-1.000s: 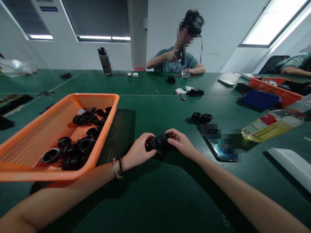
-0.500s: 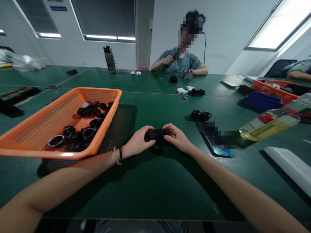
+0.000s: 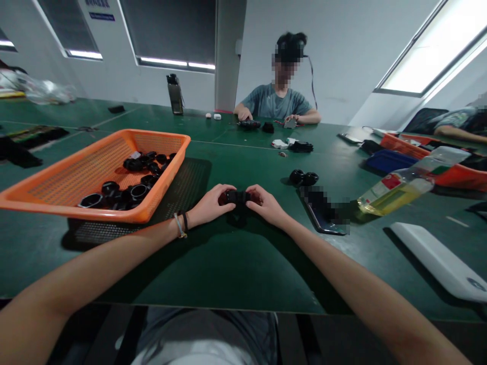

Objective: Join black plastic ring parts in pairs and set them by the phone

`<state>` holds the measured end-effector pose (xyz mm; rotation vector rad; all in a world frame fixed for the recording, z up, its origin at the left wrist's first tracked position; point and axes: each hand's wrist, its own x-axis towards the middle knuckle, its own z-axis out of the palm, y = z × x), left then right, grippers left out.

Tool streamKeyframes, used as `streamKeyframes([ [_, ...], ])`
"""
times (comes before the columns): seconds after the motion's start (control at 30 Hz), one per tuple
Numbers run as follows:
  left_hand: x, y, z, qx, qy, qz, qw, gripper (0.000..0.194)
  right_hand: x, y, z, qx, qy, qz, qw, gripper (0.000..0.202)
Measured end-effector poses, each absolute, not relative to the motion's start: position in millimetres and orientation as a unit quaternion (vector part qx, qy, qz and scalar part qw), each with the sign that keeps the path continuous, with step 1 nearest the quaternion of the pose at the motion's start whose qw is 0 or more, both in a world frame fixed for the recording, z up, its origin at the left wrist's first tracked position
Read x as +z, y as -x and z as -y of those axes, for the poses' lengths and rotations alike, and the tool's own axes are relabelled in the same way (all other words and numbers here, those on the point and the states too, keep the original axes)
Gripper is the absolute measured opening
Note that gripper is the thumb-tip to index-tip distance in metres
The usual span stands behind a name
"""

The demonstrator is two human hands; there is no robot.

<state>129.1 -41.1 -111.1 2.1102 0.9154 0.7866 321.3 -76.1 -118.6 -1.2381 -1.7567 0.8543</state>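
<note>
Between my hands, just above the green table, is a black plastic pipe fitting (image 3: 238,197), lying sideways. My left hand (image 3: 213,204) grips its left end with thumb and fingers. The right end is held by my right hand (image 3: 265,205) in the same way. An orange plastic basket (image 3: 95,213) with several black fittings and rings (image 3: 139,191) in it stands to the left. Two more black fittings (image 3: 303,177) sit together on the table, beyond my right hand.
A phone (image 3: 323,212), a tilted bottle of yellow liquid (image 3: 395,187) and a white slab-like device (image 3: 437,258) lie at right. Across the table a person (image 3: 279,104) sits with a hand on a black power tool (image 3: 249,124). A dark bottle (image 3: 175,95) stands at the back.
The view has tilted down and shifted slightly. Both my hands still hold the fitting, now closer together. The person opposite has lowered the raised power tool onto the table.
</note>
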Motion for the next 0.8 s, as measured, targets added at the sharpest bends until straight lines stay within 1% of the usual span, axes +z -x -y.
streamKeyframes([
  [0.13,-113.7,-129.3,37.0,0.323,-0.773,-0.335,0.431,0.043,-118.9,-320.2,76.6,0.339,0.478,0.7,0.407,0.024],
  [0.2,-114.3,-129.0,35.2,0.32,-0.765,-0.333,0.449,0.044,-119.0,-319.8,76.9,0.339,0.473,0.705,0.405,0.026],
  [0.4,-116.3,-127.1,32.5,0.312,-0.765,-0.331,0.457,0.044,-118.4,-319.3,77.2,0.316,0.474,0.722,0.392,0.028],
  [0.8,-112.6,-127.3,32.6,0.293,-0.773,-0.313,0.468,0.046,-117.7,-318.8,76.9,0.309,0.476,0.732,0.378,0.03],
])
